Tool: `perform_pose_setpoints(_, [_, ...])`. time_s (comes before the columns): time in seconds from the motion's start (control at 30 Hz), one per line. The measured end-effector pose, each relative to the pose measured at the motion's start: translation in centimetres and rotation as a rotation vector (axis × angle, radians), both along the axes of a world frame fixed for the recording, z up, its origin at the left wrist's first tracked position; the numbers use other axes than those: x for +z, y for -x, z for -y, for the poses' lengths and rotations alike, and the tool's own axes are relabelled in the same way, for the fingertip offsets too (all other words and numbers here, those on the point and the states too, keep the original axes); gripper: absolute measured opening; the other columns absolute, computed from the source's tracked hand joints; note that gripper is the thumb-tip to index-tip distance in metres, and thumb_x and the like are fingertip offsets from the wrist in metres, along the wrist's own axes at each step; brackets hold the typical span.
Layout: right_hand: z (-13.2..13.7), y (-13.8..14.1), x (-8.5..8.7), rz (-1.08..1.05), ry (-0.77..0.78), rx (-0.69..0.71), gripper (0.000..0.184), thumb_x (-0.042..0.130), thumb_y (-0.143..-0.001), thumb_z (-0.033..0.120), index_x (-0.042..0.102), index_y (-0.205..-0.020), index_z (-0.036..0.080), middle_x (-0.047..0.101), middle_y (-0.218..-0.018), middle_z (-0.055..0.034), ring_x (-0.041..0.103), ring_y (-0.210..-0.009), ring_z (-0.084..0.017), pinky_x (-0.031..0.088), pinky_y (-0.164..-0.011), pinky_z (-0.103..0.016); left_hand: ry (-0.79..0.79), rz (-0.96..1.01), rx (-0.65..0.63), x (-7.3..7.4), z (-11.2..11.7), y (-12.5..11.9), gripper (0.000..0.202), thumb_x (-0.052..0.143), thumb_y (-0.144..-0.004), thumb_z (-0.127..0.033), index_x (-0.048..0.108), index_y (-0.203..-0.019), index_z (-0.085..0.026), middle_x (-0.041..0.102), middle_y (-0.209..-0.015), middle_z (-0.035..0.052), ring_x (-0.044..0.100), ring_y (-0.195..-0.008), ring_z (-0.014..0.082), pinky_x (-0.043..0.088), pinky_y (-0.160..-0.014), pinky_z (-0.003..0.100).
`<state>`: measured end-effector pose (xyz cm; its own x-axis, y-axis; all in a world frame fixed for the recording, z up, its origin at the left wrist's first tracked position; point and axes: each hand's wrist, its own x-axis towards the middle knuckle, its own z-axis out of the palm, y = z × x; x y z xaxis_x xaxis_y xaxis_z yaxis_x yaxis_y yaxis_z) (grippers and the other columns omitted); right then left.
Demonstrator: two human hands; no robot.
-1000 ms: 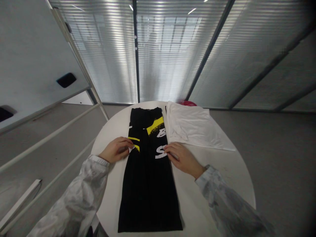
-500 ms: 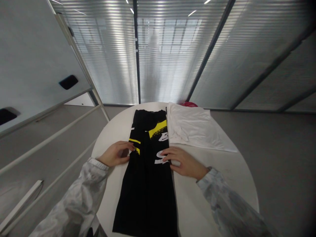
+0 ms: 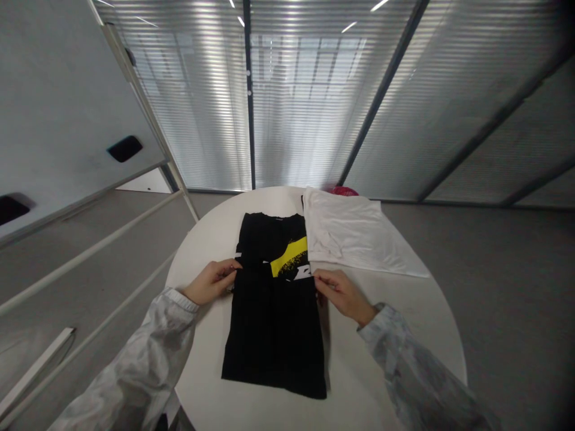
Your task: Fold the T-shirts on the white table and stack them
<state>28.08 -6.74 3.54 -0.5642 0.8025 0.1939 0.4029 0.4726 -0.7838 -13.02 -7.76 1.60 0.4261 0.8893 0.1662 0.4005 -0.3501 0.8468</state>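
A black garment point(image 3: 274, 323) with a yellow and white print lies folded lengthwise on the round white table point(image 3: 404, 317). Its near part is doubled up over the middle, with the fold edge running between my hands. My left hand point(image 3: 211, 281) pinches the left corner of that raised edge. My right hand point(image 3: 339, 293) pinches the right corner. Both hands are closed on the cloth, just below the yellow print point(image 3: 290, 263).
A folded white garment point(image 3: 354, 233) lies on the far right of the table, touching the black one. Something red point(image 3: 344, 190) peeks out behind it. Frosted glass walls stand beyond the table, and a white rail runs along the left.
My hands gripped the garment's sides and drew the cloth up toward the middle, so the black garment now looks shorter and most of the white lettering is covered.
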Motion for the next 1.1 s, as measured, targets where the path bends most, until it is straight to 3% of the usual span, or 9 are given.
perform_pose_setpoints(0.13, [-0.5,0.4,-0.6,-0.067,-0.083,-0.141,0.020,0.056,-0.109,0.029,0.075,-0.112,0.025,0.080,-0.091,-0.0032,0.077,-0.078,-0.022,0.063,-0.068,-0.031,-0.122,-0.025,0.075,0.4,-0.1,-0.3,0.034,0.057,-0.112,-0.042,0.066,-0.140,-0.024,0.077,-0.114,0.0095,0.072,-0.087,0.0194,0.062,-0.079,0.034])
perform_pose_setpoints(0.2, [-0.8,0.3,-0.5,-0.006,-0.255,-0.112,0.037,0.056,-0.104,0.019,0.072,-0.136,0.028,0.082,-0.119,-0.0074,0.078,-0.106,-0.026,0.067,-0.093,-0.042,-0.230,-0.042,0.044,1.0,-0.2,-0.2,0.034,0.061,-0.109,-0.037,0.068,-0.141,-0.026,0.073,-0.136,0.0151,0.074,-0.114,0.0263,0.062,-0.102,0.046])
perform_pose_setpoints(0.3, [-1.0,-0.1,0.3,0.164,-0.428,0.106,0.064,0.053,-0.096,0.005,0.067,-0.151,0.034,0.074,-0.145,-0.0067,0.069,-0.133,-0.028,0.057,-0.117,-0.056,-0.261,-0.043,-0.118,1.6,-0.3,0.1,0.038,0.068,-0.104,-0.032,0.072,-0.141,-0.026,0.069,-0.148,0.0179,0.065,-0.141,0.0329,0.051,-0.123,0.057])
perform_pose_setpoints(0.43, [-0.4,-0.2,1.2,0.266,-0.493,0.302,0.074,0.059,-0.088,0.003,0.067,-0.154,0.035,0.069,-0.155,-0.0043,0.062,-0.143,-0.030,0.049,-0.126,-0.060,-0.209,-0.068,-0.231,1.7,-0.5,0.3,0.033,0.078,-0.097,-0.033,0.081,-0.130,-0.028,0.070,-0.148,0.0155,0.068,-0.138,0.0333,0.052,-0.122,0.056])
perform_pose_setpoints(0.6, [-0.3,0.2,1.1,0.251,-0.511,0.339,0.048,0.063,-0.099,0.012,0.076,-0.140,0.032,0.077,-0.144,-0.0048,0.066,-0.136,-0.029,0.053,-0.120,-0.058,-0.229,-0.065,-0.220,1.2,-0.7,0.3,0.026,0.067,-0.106,-0.040,0.086,-0.115,-0.026,0.081,-0.127,0.0151,0.077,-0.119,0.0295,0.061,-0.109,0.048])
perform_pose_setpoints(0.73, [-1.0,0.5,-0.2,0.200,-0.451,0.138,0.035,0.062,-0.104,0.014,0.080,-0.128,0.033,0.083,-0.124,-0.0040,0.073,-0.118,-0.026,0.054,-0.117,-0.055,-0.240,-0.097,-0.027,0.6,-0.7,0.0,0.034,0.056,-0.112,-0.042,0.083,-0.118,-0.024,0.083,-0.112,0.0120,0.079,-0.107,0.0276,0.063,-0.102,0.045])
perform_pose_setpoints(0.87, [-1.6,1.1,-1.8,0.101,-0.364,-0.188,0.037,0.056,-0.102,0.012,0.080,-0.123,0.030,0.082,-0.107,-0.0049,0.076,-0.101,-0.026,0.059,-0.109,-0.054,-0.298,-0.082,0.148,0.7,-0.4,-0.4,0.033,0.056,-0.110,-0.034,0.074,-0.136,-0.026,0.075,-0.137,0.0127,0.072,-0.127,0.0291,0.059,-0.113,0.049])
perform_pose_setpoints(0.97, [-1.3,1.0,-1.5,0.088,-0.344,-0.173,0.053,0.055,-0.095,0.007,0.072,-0.139,0.030,0.080,-0.127,-0.0072,0.074,-0.118,-0.029,0.059,-0.108,-0.053,-0.391,-0.121,0.009,1.3,-0.4,-0.5,0.040,0.061,-0.106,-0.033,0.069,-0.145,-0.028,0.065,-0.157,0.0137,0.062,-0.145,0.0317,0.051,-0.124,0.054])
perform_pose_setpoints(1.1, [-0.6,0.4,0.7,0.145,-0.408,0.141,0.076,0.063,-0.088,0.007,0.057,-0.160,0.032,0.070,-0.151,-0.0084,0.066,-0.137,-0.030,0.052,-0.120,-0.055,-0.392,-0.155,-0.195,1.5,-0.5,-0.2,0.028,0.064,-0.106,-0.038,0.080,-0.127,-0.029,0.075,-0.144,0.0116,0.068,-0.138,0.0315,0.053,-0.120,0.053])
